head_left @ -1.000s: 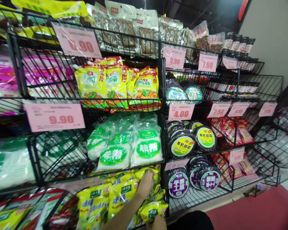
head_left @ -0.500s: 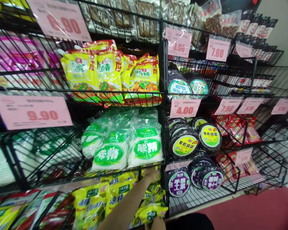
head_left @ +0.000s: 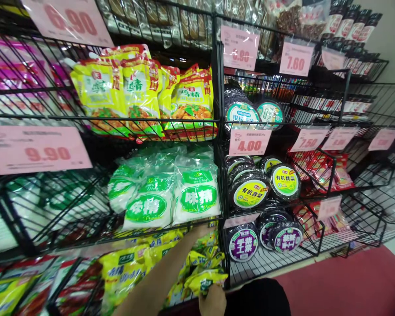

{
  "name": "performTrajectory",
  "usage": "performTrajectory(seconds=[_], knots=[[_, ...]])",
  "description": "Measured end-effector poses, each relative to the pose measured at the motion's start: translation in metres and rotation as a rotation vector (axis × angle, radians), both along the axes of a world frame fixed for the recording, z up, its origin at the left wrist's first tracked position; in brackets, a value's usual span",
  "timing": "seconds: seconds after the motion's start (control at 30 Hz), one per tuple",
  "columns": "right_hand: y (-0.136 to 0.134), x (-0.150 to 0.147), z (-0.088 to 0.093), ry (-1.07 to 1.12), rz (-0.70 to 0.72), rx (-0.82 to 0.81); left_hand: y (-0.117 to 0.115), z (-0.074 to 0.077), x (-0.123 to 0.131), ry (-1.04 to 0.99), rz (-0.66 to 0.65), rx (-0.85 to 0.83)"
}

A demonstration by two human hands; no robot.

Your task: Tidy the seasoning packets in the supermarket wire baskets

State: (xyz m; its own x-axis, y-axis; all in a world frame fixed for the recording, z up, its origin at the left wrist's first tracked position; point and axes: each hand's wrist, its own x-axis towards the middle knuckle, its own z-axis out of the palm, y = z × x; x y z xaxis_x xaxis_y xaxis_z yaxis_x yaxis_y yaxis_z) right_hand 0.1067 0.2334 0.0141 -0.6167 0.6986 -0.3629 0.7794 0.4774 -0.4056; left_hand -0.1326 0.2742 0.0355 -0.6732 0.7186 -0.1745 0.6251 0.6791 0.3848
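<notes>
Filling the view: black wire rack [head_left: 220, 83], all around the grip. Red floor [head_left: 342, 285], right of the grip. Yellow bags [head_left: 125, 272], bottom shelf, left of the grip and behind it. White bags with green labels [head_left: 195, 193], one shelf above the grip. Purple-label round packs [head_left: 243, 243], up and right of it. Left hand [head_left: 202, 229], above the right one, among yellow bags at the shelf back; fingers hidden, can't tell their state. Right hand [head_left: 213, 300] pinching lower edge of front yellow packet [head_left: 204, 281], which sits just above those fingers.
</notes>
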Motion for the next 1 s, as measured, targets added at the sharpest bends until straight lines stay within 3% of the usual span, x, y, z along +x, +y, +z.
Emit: performTrajectory(seconds=[0.1, 0.17, 0.27, 0.37, 0.5, 0.63, 0.73, 0.87, 1.0], knots=[[0.001, -0.001, 0.01, -0.047, -0.003, -0.068, -0.039, 0.0, 0.028, 0.079, -0.073, 0.039], [0.001, 0.0, 0.015, -0.056, -0.001, -0.068, -0.065, -0.003, 0.046, 0.109, -0.22, 0.065], [0.0, 0.002, 0.02, -0.055, 0.006, -0.072, -0.089, -0.007, 0.063, 0.057, -0.407, -0.022], [-0.002, 0.005, 0.025, -0.06, 0.011, -0.079, -0.09, -0.006, 0.069, 0.079, -0.464, -0.097], [-0.003, 0.009, 0.03, -0.051, 0.012, -0.073, -0.086, -0.009, 0.073, 0.124, -0.419, -0.201], [-0.004, 0.014, 0.027, -0.05, 0.032, -0.154, -0.101, -0.018, 0.075, 0.241, -0.47, -0.026], [-0.006, 0.014, 0.021, -0.041, 0.039, -0.182, -0.113, -0.011, 0.069, 0.365, -0.504, 0.181], [-0.007, 0.011, 0.017, -0.023, 0.017, -0.201, -0.1, 0.009, 0.048, 0.406, -0.411, 0.286], [-0.009, 0.008, 0.014, -0.008, -0.007, -0.207, -0.061, 0.012, 0.029, 0.342, -0.064, 0.156]])
